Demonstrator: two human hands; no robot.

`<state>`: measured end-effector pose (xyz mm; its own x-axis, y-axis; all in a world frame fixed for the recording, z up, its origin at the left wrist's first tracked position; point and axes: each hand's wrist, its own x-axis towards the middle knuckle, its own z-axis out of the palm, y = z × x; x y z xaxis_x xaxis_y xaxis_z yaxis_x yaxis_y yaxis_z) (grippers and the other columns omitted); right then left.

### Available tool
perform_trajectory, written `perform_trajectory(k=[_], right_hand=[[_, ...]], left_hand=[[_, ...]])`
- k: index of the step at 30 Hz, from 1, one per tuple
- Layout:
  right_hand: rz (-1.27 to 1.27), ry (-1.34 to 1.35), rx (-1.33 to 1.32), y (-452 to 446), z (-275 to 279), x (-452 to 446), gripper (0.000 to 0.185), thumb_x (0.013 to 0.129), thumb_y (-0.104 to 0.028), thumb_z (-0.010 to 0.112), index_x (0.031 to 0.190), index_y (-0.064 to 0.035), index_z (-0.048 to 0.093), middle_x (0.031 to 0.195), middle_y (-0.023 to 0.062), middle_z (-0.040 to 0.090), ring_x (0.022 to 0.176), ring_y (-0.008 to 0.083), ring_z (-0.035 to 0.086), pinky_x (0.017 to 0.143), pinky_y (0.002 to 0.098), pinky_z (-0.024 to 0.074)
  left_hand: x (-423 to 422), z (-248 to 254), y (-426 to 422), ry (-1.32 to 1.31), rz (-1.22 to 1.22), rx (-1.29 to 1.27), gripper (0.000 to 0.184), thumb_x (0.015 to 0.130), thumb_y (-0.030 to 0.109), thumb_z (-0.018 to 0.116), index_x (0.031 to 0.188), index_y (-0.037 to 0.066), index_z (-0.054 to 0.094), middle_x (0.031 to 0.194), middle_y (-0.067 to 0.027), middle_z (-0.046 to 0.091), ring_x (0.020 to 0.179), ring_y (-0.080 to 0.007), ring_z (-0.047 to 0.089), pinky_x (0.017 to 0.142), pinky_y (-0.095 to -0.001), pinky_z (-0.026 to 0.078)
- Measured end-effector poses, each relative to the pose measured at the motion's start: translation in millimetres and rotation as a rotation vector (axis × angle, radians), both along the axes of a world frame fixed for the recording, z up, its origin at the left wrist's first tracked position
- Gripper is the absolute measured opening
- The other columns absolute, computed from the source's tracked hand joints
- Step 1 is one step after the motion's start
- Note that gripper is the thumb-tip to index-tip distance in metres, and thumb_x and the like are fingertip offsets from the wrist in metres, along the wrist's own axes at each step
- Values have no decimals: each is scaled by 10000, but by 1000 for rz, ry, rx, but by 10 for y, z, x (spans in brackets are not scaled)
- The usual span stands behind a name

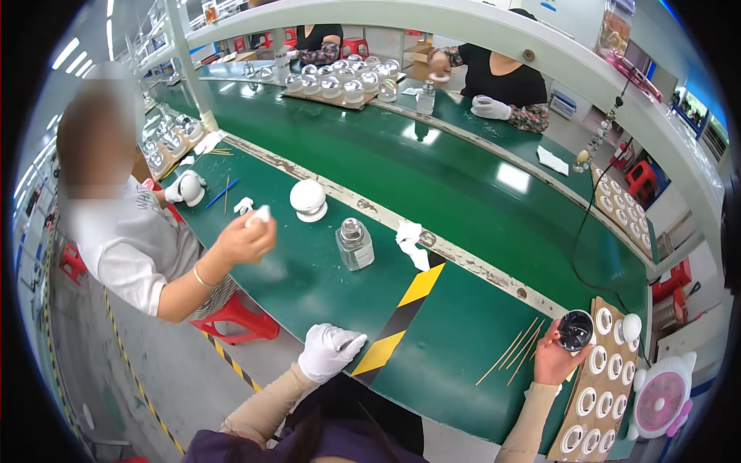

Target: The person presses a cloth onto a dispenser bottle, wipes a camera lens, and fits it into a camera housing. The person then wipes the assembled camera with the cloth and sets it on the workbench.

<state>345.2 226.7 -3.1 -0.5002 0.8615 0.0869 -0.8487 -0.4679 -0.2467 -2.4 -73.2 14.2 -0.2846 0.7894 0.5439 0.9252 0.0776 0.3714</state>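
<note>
My right hand [557,359], bare with a sleeve on the forearm, grips a round cup-like piece [575,330] with a pale rim and a dark, shiny inside. It is held at the edge of a brown board [577,392] bearing rows of white rings [597,359]. A white ball on a ring base [629,328] stands at the board's far end. Thin wooden sticks [513,352] lie just left of this hand. My left hand [330,353], in a white glove, is curled closed by the table's front edge, with nothing visible in it.
A glass bottle [355,245], crumpled white tissue [413,243] and a white domed piece [309,201] stand on the green table [455,386]. At left a co-worker's hand [248,238] holds something white. A pink-and-white fan [662,397] is at right. Clear globes [332,83] stand on a far board.
</note>
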Motion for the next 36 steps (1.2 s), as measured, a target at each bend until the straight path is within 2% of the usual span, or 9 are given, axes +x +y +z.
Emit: perform_trajectory(k=[3,7,15,21,25,27,31,33,36], right_hand=[[-6,3,-8,3,-12,7,749,864,-528,653,1404,-70,408,1280,218,513,965,277,570,808,390,479],[36,20,37,57,-41,49,776,805,-450,744,1385,-41,429,1332,206,500,1007,268,575,843,382,486],[59,48,31,52,14,69,742,821,-378,739,1406,-60,413,1351,197,465,1034,278,555,881,394,470],[64,54,58,52,10,58,756,817,-359,747,1413,-55,395,1349,196,464,1018,276,557,877,397,474],[70,48,42,34,43,38,779,800,-360,762,1409,-44,395,1339,205,468,1014,273,545,877,382,468],[44,48,47,15,48,37,778,813,-390,739,1416,-47,386,1344,207,465,1010,271,542,872,382,466],[63,86,3,43,-12,59,803,826,-466,711,1438,-71,373,1363,207,469,1014,278,555,861,418,466],[62,83,0,15,5,29,793,837,-479,692,1437,-72,372,1363,207,470,1017,277,558,859,416,471],[49,50,-46,-36,34,-9,791,848,-519,653,1416,-40,380,1328,204,501,973,254,569,854,396,478]], left_hand=[[25,-29,-6,-135,7,31,98,787,155,730,719,108,676,608,-62,624,521,-264,571,538,-381,432],[149,209,125,-124,-180,128,102,785,171,749,782,101,674,571,-38,560,508,-243,541,520,-370,397],[305,296,259,-1,-254,147,145,744,213,789,780,131,674,586,-15,550,496,-202,493,499,-336,353],[330,771,876,0,-396,-109,147,873,213,657,973,106,648,780,-57,630,599,-261,608,539,-367,473],[363,835,1523,129,-479,-56,240,898,199,603,1095,63,581,987,-115,595,704,-280,639,579,-397,501],[355,843,1947,103,-439,-126,246,882,192,605,1078,47,576,965,-132,590,721,-302,636,598,-388,504],[142,642,2893,278,72,-16,562,770,309,707,1222,63,480,1224,-185,491,1150,-342,504,887,-530,447],[-90,662,3198,115,243,-264,699,728,346,742,1294,81,429,1326,-194,414,1260,-352,391,976,-608,359],[-558,396,3604,-83,404,-317,693,746,319,721,1328,91,420,1329,-164,441,1220,-342,473,978,-530,432]])
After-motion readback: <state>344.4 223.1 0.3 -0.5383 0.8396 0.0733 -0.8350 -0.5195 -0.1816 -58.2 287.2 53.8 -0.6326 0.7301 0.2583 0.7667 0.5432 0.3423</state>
